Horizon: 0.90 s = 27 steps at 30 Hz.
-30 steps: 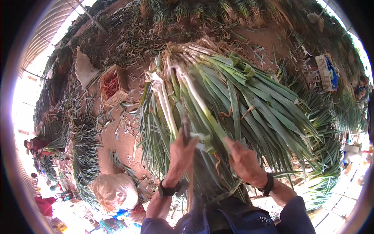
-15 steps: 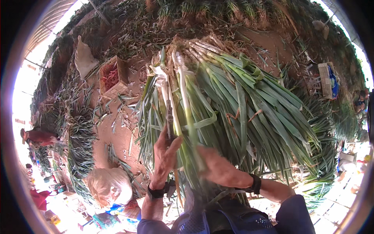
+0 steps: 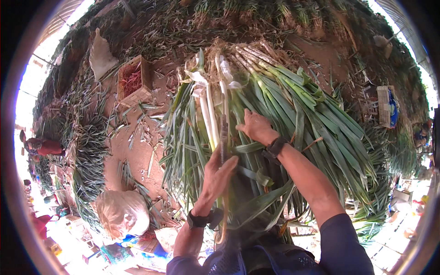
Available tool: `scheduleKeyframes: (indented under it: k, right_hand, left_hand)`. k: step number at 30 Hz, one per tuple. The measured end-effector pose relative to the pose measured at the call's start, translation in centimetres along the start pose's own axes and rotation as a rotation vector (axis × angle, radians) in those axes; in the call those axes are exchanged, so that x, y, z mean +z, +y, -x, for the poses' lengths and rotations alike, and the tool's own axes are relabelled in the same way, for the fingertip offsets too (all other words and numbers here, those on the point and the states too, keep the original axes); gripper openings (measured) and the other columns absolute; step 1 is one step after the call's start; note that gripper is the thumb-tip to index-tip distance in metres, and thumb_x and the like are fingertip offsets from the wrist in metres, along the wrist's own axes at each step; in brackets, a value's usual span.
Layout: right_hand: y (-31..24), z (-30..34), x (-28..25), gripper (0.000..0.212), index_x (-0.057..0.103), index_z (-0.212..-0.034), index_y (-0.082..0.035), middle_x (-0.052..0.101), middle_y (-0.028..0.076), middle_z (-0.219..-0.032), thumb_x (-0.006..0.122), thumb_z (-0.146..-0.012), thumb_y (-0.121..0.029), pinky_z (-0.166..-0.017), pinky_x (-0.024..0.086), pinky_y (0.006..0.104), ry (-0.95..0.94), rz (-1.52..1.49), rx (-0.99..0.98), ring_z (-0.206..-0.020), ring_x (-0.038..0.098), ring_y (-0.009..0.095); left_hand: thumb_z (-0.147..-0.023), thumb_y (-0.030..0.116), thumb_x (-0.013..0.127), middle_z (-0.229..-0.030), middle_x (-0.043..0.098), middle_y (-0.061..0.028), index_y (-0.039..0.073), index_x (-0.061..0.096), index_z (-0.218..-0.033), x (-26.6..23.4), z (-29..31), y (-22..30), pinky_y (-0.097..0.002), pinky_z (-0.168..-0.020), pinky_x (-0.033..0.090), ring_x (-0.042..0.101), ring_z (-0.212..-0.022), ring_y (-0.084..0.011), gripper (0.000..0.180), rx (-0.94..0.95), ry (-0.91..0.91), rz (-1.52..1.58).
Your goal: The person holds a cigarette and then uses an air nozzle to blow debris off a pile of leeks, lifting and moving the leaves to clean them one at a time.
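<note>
My left hand (image 3: 215, 176) is closed around a slim dark tool (image 3: 223, 133) that looks like an air blow gun. It points up the pile, and a thin yellowish hose (image 3: 223, 227) trails below the hand. White leek stalks (image 3: 208, 114) lie just beyond that hand, with loose pale skin (image 3: 197, 79) peeling near their roots. To the right, my right hand (image 3: 257, 127) hovers over or touches the leaves, thumb and forefinger apart, nothing visible in it. A large heap of long green leeks (image 3: 316, 123) spreads beneath both hands, roots pointing away from me.
A crate (image 3: 137, 94) with reddish contents stands on the soil at left. A pale sack (image 3: 123, 213) sits at lower left, another (image 3: 101, 57) farther back. A second crate (image 3: 385, 107) with something blue is at right. A person in red (image 3: 48, 146) is at far left.
My right hand has moved up and forward, away from the lower leaves beside my left hand. My left hand with the tool has shifted slightly right. The loose skin near the roots has moved.
</note>
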State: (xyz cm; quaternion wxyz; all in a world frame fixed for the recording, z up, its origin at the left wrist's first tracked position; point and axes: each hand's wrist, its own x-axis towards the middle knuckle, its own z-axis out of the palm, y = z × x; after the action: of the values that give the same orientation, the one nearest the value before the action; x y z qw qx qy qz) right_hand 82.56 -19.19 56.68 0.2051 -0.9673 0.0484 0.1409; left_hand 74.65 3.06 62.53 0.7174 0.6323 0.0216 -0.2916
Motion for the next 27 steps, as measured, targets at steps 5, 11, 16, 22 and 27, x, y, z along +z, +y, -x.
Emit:
scheduleKeyframes:
  k: [5, 11, 16, 22, 27]
  right_hand:
    - [-2.6, 0.6, 0.4, 0.103, 0.025, -0.158, 0.003, 0.059, 0.030, -0.131, 0.081, -0.083, -0.043, -0.097, 0.054, 0.0527, -0.001, 0.172, 0.093, -0.118, 0.063, 0.045]
    - [-0.4, 2.2, -3.1, 0.099, 0.027, -0.157, 0.000, 0.063, 0.027, -0.129, 0.082, -0.081, -0.034, -0.092, 0.055, 0.0531, -0.123, 0.161, 0.059, -0.109, 0.067, 0.046]
    - [1.1, 6.1, -4.8, 0.091, 0.031, -0.156, -0.003, 0.064, 0.028, -0.130, 0.080, -0.087, -0.036, -0.092, 0.054, 0.0530, -0.109, 0.069, -0.143, -0.108, 0.067, 0.046]
    - [1.8, 9.0, -5.9, 0.076, 0.036, -0.153, -0.002, 0.065, 0.029, -0.126, 0.073, -0.094, -0.032, -0.091, 0.054, 0.0534, -0.081, -0.026, -0.111, -0.109, 0.065, 0.048]
    - [1.8, 12.0, -5.6, 0.061, 0.046, -0.147, 0.000, 0.066, 0.030, -0.123, 0.066, -0.100, -0.032, -0.089, 0.053, 0.0542, 0.002, -0.154, -0.215, -0.110, 0.064, 0.049]
  left_hand:
    - [-0.097, 0.028, 0.070, -0.094, 0.057, 0.0020, 0.003, 0.049, -0.151, -0.3, 0.7, -1.5, -0.0240, -0.065, 0.045, 0.051, -0.079, -0.0074, 0.063, 0.027, 0.037, -0.166]
    - [-0.095, 0.023, 0.072, -0.091, 0.062, 0.0000, 0.001, 0.050, -0.150, 0.8, 3.3, 0.5, -0.0262, -0.070, 0.048, 0.053, -0.078, -0.0090, 0.063, 0.000, -0.020, -0.396]
    - [-0.093, 0.028, 0.073, -0.089, 0.068, -0.0139, 0.000, 0.052, -0.144, 2.2, 3.7, -0.4, -0.0363, -0.074, 0.052, 0.064, -0.078, -0.0214, 0.062, 0.023, -0.066, -0.336]
    - [-0.095, 0.021, 0.071, -0.084, 0.059, 0.0007, 0.001, 0.052, -0.147, 4.1, 3.6, 0.5, -0.0258, -0.066, 0.046, 0.052, -0.074, -0.0086, 0.059, 0.006, -0.091, -0.421]
    - [-0.095, 0.022, 0.069, -0.090, 0.067, -0.0029, 0.002, 0.057, -0.142, 3.9, 0.8, 0.1, -0.0271, -0.071, 0.050, 0.059, -0.078, -0.0096, 0.052, 0.037, -0.024, -0.397]
